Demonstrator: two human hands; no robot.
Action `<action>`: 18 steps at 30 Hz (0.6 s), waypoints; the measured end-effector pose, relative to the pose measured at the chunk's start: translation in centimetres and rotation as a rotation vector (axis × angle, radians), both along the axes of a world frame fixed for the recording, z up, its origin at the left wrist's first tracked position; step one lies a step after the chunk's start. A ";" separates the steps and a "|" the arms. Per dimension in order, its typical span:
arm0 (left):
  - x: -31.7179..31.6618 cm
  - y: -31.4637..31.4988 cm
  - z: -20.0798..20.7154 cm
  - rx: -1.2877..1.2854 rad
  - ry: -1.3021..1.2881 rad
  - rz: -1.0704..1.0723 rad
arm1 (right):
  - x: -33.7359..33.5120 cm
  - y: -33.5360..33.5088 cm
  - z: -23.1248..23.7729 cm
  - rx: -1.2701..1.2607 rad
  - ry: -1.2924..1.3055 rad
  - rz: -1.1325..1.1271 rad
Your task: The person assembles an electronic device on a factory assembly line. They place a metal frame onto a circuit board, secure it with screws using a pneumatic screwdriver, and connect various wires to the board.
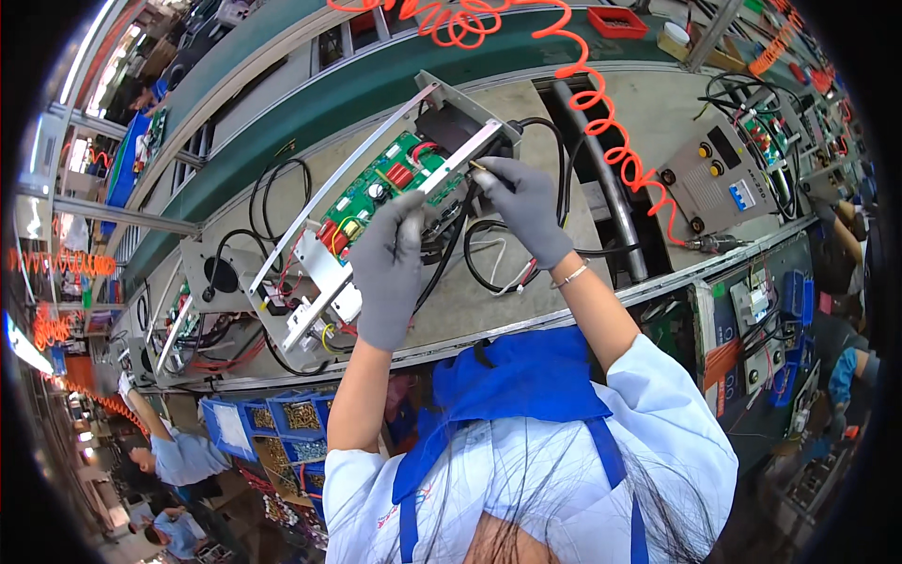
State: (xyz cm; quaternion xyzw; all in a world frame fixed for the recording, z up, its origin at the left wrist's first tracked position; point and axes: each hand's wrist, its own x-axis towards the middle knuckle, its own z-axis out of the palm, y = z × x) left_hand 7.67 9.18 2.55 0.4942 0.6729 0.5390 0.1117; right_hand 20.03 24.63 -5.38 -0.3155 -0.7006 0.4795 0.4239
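An open-framed electrical unit (pixel 437 89) lies slantwise on the bench before me, with metal rails along its sides. Inside it shows a green circuit board (pixel 406 150) carrying red parts, and a dark fan sits at its far end. My gloved left hand (pixel 387 273) is over the near rail, its fingers bent together; what they hold, if anything, is hidden. Near the far end of that same rail, my gloved right hand (pixel 528 209) pinches a small brass-coloured piece (pixel 477 166), too small to make out fully. Black cables (pixel 458 235) run beneath both hands.
A coiled orange air hose (pixel 609 132) hangs down to a driver tool (pixel 716 243) at right, beside a grey boxed unit (pixel 719 179). Another open unit (pixel 178 320) stands left. Blue bins (pixel 301 414) of small fasteners sit below the bench edge. A metal roller (pixel 601 188) crosses the bench.
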 end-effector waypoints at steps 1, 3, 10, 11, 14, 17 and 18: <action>0.0 1.1 -0.1 0.024 -0.001 0.020 | -0.2 0.1 -0.2 -0.004 -0.005 0.011; -1.0 3.5 -0.9 0.094 0.268 0.068 | -0.9 0.3 -1.0 0.073 -0.003 0.002; -2.6 5.6 -3.5 0.043 0.296 0.101 | -2.0 0.2 0.1 0.103 -0.107 -0.027; -2.6 5.5 -3.4 0.035 0.247 0.097 | -1.8 1.0 0.1 0.017 -0.115 0.028; -2.9 5.3 -2.9 0.025 0.035 0.004 | -1.3 2.6 1.2 -0.165 -0.229 0.117; -2.9 5.0 -2.7 0.140 -0.249 -0.035 | -1.2 2.9 1.6 -0.152 -0.350 0.119; -2.7 5.0 -2.5 0.170 -0.358 -0.044 | -1.1 3.0 1.5 -0.122 -0.384 0.105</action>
